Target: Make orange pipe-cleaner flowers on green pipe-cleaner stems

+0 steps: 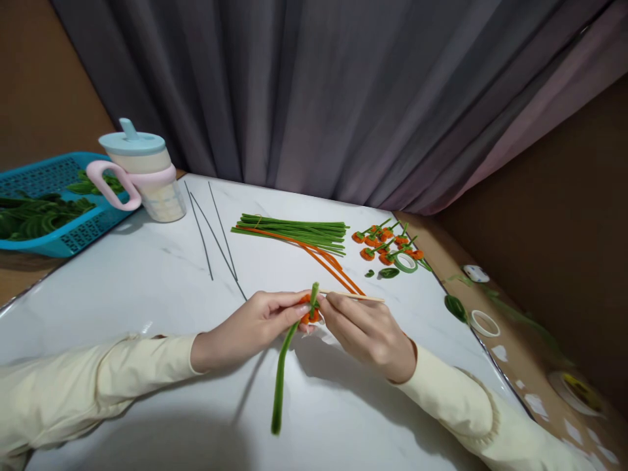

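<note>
Between the fingertips of my left hand (265,319) is a small orange fuzzy flower (313,316), with a short green stub on top. A long green pipe cleaner (279,392) hangs down from it toward me. My right hand (366,330) is closed around a thin wooden stick (375,299), its near end at the flower. Something white shows under the flower, partly hidden by my fingers. Beyond my hands lie a bundle of green pipe cleaners (294,230) and several loose orange pipe cleaners (338,269).
Several finished orange pieces with green stems (386,239) lie at the right, beside a green tape roll (405,263). Thin dark wires (216,229) are at the left. A lidded cup (159,190) stands near a blue basket (63,241). Another tape roll (485,323) sits past the table's right edge.
</note>
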A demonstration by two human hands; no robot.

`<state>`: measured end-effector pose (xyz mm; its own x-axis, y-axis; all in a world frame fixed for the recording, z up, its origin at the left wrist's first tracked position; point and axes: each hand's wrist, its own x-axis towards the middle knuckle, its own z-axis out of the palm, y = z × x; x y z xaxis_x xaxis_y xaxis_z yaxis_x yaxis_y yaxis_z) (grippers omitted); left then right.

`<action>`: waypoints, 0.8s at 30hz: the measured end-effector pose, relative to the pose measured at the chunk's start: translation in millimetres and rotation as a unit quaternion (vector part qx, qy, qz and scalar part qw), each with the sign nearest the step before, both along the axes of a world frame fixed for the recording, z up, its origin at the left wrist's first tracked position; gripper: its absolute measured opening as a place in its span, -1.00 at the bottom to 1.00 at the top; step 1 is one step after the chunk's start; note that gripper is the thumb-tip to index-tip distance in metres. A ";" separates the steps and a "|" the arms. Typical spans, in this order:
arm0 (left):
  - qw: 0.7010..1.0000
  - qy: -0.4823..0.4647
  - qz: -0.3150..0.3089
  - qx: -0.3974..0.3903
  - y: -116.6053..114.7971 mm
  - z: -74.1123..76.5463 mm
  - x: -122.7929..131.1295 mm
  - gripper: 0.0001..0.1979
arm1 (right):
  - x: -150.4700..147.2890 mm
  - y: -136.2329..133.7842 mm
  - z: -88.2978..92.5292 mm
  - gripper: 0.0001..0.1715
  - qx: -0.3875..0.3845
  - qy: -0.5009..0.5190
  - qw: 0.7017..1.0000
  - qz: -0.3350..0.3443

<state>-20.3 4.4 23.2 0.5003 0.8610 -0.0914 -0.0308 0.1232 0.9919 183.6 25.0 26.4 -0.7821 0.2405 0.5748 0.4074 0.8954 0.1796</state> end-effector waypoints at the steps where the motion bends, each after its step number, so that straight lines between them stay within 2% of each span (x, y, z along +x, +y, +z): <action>1: 1.000 -0.010 -0.008 -0.029 1.3 -4.1 0.0 -0.68 | 1.0 0.8 -0.2 -0.71 -0.015 -0.013 1.000 0.000; 4: 0.994 -0.043 -0.031 -0.098 5.9 -18.7 0.8 -0.67 | 4.8 2.3 -5.7 -0.64 -0.074 -0.039 0.996 -0.023; 7: 0.992 -0.070 -0.046 -0.094 8.8 -30.8 2.1 -0.64 | 8.2 1.2 -17.7 -0.56 -0.104 -0.050 0.992 -0.045; 9: 0.990 -0.083 -0.045 -0.101 9.0 -34.5 2.8 -0.61 | 9.5 -0.3 -26.3 -0.56 -0.098 -0.064 0.992 -0.052; 13: 0.984 -0.092 -0.013 -0.154 8.7 -32.6 2.6 -0.66 | 10.0 -1.8 -37.6 -0.59 -0.040 -0.092 0.993 -0.063; 17: 0.980 -0.087 0.003 -0.177 10.6 -28.8 1.0 -0.68 | 9.2 -1.0 -41.6 -0.62 -0.002 -0.093 0.993 -0.066; 20: 0.979 -0.087 0.001 -0.182 11.7 -29.6 -0.1 -0.66 | 8.4 -1.4 -43.1 -0.61 -0.032 -0.087 0.993 -0.067; 24: 0.979 -0.091 0.005 -0.182 12.0 -33.5 -0.9 -0.66 | 7.7 -3.2 -45.6 -0.53 -0.134 -0.040 0.989 -0.053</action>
<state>-21.2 16.4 -10.3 0.5289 0.7929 -0.3028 -0.2053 0.4657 0.8608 191.3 21.8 -19.2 -0.7849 0.4581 0.4171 0.4950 0.8686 -0.0225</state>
